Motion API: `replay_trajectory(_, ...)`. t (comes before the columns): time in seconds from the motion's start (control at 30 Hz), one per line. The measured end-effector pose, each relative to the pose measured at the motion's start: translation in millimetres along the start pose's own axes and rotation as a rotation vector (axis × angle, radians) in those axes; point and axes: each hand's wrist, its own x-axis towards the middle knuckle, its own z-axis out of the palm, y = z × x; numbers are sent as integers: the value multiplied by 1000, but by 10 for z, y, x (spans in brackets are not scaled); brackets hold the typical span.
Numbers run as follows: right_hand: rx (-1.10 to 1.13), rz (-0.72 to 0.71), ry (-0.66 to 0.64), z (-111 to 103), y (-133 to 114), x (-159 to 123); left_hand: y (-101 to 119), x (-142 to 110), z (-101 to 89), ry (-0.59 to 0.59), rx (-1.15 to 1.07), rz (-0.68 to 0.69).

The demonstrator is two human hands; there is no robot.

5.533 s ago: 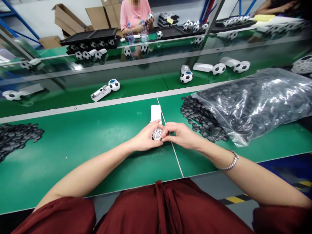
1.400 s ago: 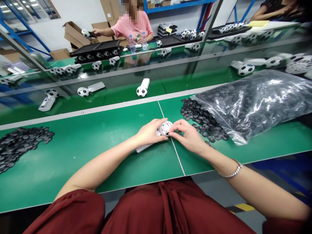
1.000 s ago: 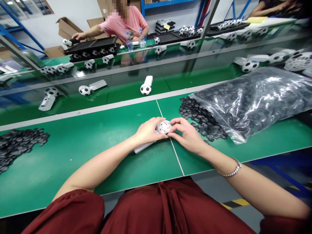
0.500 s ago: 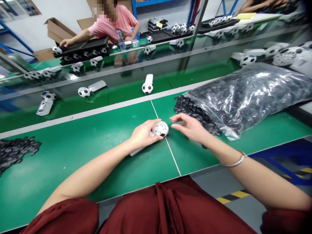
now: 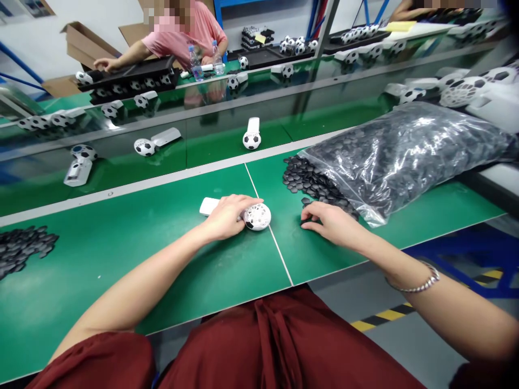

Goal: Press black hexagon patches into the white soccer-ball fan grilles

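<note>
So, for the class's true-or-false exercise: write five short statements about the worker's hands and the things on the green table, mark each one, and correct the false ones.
1. The left hand holds a white unit with a football-like ball end. True.
2. The right hand is gripping that same unit. False: it is apart from it, with its fingertips close to the loose black pieces.
3. The clear plastic bag has black pieces inside it. True.
4. The bracelet is on the left wrist. False: it is on the right wrist.
5. A second heap of black pieces lies at the left of the table. True.
</note>
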Motion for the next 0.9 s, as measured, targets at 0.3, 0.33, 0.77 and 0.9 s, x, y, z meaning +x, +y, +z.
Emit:
replay_trajectory(0.3, 181, -252, 11, 6, -402, 36, 16, -45, -11, -40, 32, 12)
replay_trajectory(0.33, 194, -264, 18, 11, -442, 46, 18, -51, -5, -37, 36, 3)
replay_trajectory(0.77, 507, -228, 187, 305, -705, 200, 70, -104, 44, 34, -81, -19)
replay_trajectory(0.9, 529, -178, 209, 328, -697, 238, 85, -92, 55, 59, -103, -36)
